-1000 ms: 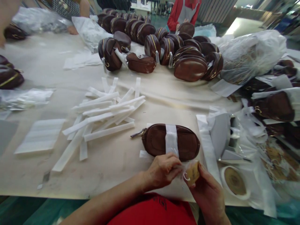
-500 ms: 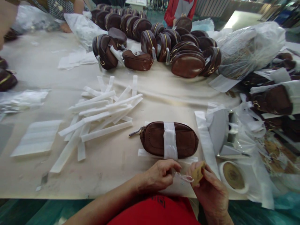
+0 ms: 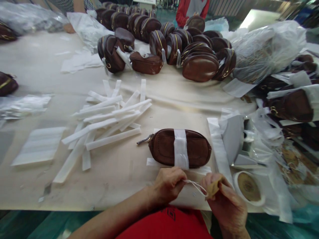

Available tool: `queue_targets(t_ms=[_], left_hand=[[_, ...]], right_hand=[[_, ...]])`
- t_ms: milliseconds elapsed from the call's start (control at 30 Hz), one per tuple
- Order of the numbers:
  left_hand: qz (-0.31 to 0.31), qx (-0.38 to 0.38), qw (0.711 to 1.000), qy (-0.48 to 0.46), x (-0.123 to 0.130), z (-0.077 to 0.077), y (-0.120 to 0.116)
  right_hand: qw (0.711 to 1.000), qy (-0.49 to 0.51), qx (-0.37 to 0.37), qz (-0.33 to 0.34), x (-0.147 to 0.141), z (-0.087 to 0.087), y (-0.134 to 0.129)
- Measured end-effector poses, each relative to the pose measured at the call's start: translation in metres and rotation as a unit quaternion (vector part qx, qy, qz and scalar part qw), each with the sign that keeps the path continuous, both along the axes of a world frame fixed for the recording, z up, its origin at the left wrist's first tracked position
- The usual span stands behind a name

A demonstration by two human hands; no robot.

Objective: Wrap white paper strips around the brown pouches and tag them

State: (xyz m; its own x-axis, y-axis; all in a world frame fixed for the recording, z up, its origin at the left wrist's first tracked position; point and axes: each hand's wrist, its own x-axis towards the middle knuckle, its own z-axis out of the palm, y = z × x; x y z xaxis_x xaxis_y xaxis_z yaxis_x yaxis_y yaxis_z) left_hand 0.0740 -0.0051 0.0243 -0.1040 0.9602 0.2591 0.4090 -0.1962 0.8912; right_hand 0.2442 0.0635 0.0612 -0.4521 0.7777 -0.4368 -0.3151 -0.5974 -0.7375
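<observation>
A tan paper tag [image 3: 213,189] is pinched in my right hand [image 3: 225,200], low on the right. White string [image 3: 196,186] runs from the tag to my left hand [image 3: 170,185], whose closed fingers grip its other end. Just beyond my hands lies a brown oval bag [image 3: 163,147] on its side. A white strip [image 3: 181,149] wraps around the bag's middle, and a covered zipper pull [image 3: 144,140] sticks out at its left end. Neither hand visibly holds the bag.
Loose white strips [image 3: 107,122] are heaped left of the bag. Many brown bags [image 3: 200,67] stand at the back. A tape roll [image 3: 249,187] and plastic-wrapped items lie at the right. A person in red sleeves [image 3: 181,13] is across the table.
My left hand has closed on the string, which is now stretched straighter between the hands. My right hand has shifted slightly right and down with the tag, which has tilted.
</observation>
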Motion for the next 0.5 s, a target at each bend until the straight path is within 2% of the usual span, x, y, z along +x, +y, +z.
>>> queue_targets(t_ms=[67,167,300,400,500], left_hand=[[0.039,0.068,0.993,0.086,-0.004,0.000,0.000],[0.067,0.119,0.983,0.127,-0.008,0.002,-0.001],[0.075,0.121,0.987,0.075,-0.003,0.002,-0.003],[0.073,0.097,0.992,0.033,0.002,0.003,-0.005],[0.067,0.062,0.996,0.002,0.002,0.008,-0.006]], right_hand=[[1.000,-0.008,0.004,0.025,0.003,-0.003,-0.002],[0.999,-0.027,0.006,0.032,-0.001,-0.010,-0.005],[0.999,-0.003,-0.004,0.041,-0.016,-0.019,-0.012],[0.998,0.015,-0.013,0.066,-0.023,-0.026,-0.015],[0.998,0.023,-0.018,0.061,-0.024,-0.031,-0.017]])
